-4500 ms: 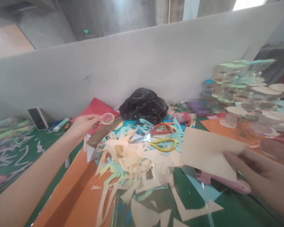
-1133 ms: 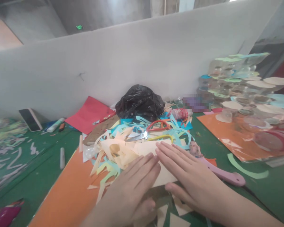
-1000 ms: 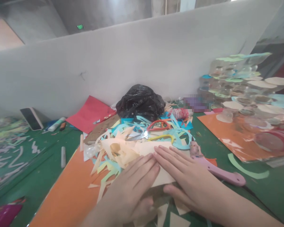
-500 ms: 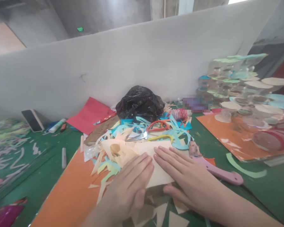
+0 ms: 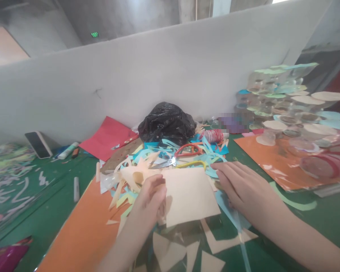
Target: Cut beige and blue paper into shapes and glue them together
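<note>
My left hand (image 5: 150,198) pinches the left edge of a folded cream paper (image 5: 189,194) and holds it just above the paper scraps. My right hand (image 5: 240,185) lies to the right of that paper, fingers stretched out and flat over the blue scraps. Beyond the paper lie scissors with a red handle (image 5: 188,150) and a yellow handle (image 5: 191,164) on a heap of cream and blue offcuts (image 5: 136,170).
A black plastic bag (image 5: 167,122) sits against the grey partition. A red sheet (image 5: 109,138), a phone (image 5: 38,144) and a glue stick (image 5: 67,150) lie at the left. Orange sheets (image 5: 82,234) lie on the green table. Clear cups capped with paper discs (image 5: 286,109) stand at the right.
Both hands lay flat on the cream paper, pressing it. Now my left hand has gripped its left edge and my right hand has slid off to the right.
</note>
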`<action>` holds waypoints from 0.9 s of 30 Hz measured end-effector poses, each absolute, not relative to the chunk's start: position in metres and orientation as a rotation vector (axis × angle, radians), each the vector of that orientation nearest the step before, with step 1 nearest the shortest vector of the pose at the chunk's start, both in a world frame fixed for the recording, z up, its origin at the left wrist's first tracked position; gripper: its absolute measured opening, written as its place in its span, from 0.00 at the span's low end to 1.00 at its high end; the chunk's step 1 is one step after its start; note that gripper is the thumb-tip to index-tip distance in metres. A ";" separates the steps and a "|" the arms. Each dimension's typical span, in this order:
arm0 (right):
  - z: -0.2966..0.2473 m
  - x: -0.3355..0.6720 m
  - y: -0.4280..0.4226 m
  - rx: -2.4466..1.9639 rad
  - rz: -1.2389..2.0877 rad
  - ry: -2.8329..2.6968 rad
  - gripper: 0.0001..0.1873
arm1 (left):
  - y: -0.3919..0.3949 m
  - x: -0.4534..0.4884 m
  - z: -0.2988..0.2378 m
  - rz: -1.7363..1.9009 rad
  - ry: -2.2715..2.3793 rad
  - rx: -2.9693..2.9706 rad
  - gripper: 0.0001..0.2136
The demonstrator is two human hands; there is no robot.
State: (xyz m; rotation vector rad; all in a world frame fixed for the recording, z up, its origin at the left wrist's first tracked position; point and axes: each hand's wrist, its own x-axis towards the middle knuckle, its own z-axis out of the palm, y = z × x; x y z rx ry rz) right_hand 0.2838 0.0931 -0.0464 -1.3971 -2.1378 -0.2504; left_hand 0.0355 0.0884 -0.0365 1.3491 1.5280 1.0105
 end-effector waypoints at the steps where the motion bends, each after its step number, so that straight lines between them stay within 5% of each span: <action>1: -0.049 0.285 0.095 -1.402 -0.254 -2.166 0.19 | 0.089 0.036 -0.034 0.983 1.526 1.353 0.19; 12: -0.058 0.269 0.120 -1.326 -0.317 -2.505 0.10 | 0.082 0.058 -0.019 0.799 1.285 1.118 0.22; 27: -0.044 0.250 0.162 -1.270 -0.295 -2.535 0.17 | 0.074 0.025 0.020 0.812 1.326 0.916 0.26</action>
